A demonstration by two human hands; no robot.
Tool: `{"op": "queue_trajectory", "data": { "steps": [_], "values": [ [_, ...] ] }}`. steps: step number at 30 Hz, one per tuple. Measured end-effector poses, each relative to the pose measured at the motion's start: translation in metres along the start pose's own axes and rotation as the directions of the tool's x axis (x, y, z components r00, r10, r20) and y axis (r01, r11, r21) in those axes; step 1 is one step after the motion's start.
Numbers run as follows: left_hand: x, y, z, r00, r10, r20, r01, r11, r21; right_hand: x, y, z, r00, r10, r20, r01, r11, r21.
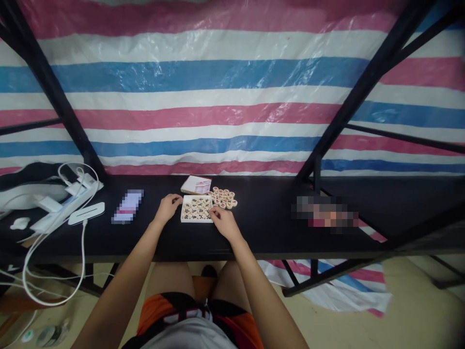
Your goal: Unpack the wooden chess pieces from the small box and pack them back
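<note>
On the black table, a shallow white box [196, 220] holds several round, pale xiangqi pieces [194, 210] with dark characters, laid in rows. My left hand [169, 207] is at the upper left corner of the box, fingers drawn together against its side. Over the right wall of the box reaches my right hand [224, 222], its fingertips closed together at the rightmost pieces; what lies between them is too small to make out. A loose pile of xiangqi pieces with red characters [223, 197] sits just beyond the right hand. Behind the box lies its lid [196, 185], pale with red print.
A blurred-out phone-like item [128, 206] lies to the left. Farther left are a power strip [67, 206], a white device [86, 213] and looping cables. Another blurred item [327, 212] is at the right. Black metal posts and a striped sheet [218, 114] stand behind the table.
</note>
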State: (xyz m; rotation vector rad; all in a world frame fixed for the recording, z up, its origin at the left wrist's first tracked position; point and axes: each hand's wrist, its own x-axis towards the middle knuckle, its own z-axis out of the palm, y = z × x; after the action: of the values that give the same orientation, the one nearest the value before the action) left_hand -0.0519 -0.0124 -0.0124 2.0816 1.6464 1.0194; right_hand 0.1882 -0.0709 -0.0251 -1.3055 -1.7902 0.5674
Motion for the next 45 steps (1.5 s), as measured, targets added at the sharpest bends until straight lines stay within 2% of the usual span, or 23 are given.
{"op": "queue_trajectory", "data": {
  "steps": [4, 7, 9, 14, 22, 28, 32, 39, 45],
  "values": [
    [-0.001, 0.004, 0.003, 0.998, 0.057, -0.032, -0.056, 0.998, 0.025, 0.0, -0.001, -0.001, 1.0, -0.008, 0.001, 0.008, 1.0, -0.001],
    [-0.003, 0.011, 0.004, 0.986, 0.165, 0.001, -0.164, 0.98, 0.112, 0.0, -0.002, -0.001, 1.0, -0.004, 0.002, 0.004, 1.0, 0.003],
    [-0.004, 0.013, 0.004, 0.981, 0.19, 0.033, -0.193, 0.967, 0.169, 0.0, -0.003, -0.002, 1.0, 0.001, 0.007, -0.001, 1.0, 0.007],
    [-0.001, 0.008, -0.001, 0.993, 0.121, -0.003, -0.12, 0.986, 0.116, 0.001, -0.001, -0.002, 1.0, -0.011, 0.002, 0.011, 1.0, 0.009],
    [-0.002, 0.009, 0.002, 0.998, 0.044, 0.04, -0.048, 0.994, 0.097, 0.001, 0.0, -0.001, 1.0, -0.011, 0.006, 0.011, 1.0, 0.018],
    [-0.004, 0.009, 0.002, 0.993, 0.117, 0.011, -0.117, 0.974, 0.194, 0.0, -0.001, -0.002, 1.0, -0.003, 0.017, 0.003, 1.0, 0.013],
    [-0.006, 0.012, 0.005, 0.982, 0.158, 0.108, -0.181, 0.95, 0.253, 0.0, -0.002, -0.003, 1.0, -0.005, 0.018, 0.005, 1.0, 0.008],
    [-0.005, 0.009, 0.009, 0.986, 0.123, 0.116, -0.146, 0.967, 0.209, 0.0, -0.002, -0.004, 1.0, -0.008, 0.014, 0.008, 1.0, 0.011],
    [-0.004, 0.013, 0.007, 0.979, 0.187, 0.078, -0.197, 0.966, 0.168, 0.0, -0.001, -0.003, 1.0, -0.013, 0.008, 0.013, 1.0, 0.02]
  ]
}}
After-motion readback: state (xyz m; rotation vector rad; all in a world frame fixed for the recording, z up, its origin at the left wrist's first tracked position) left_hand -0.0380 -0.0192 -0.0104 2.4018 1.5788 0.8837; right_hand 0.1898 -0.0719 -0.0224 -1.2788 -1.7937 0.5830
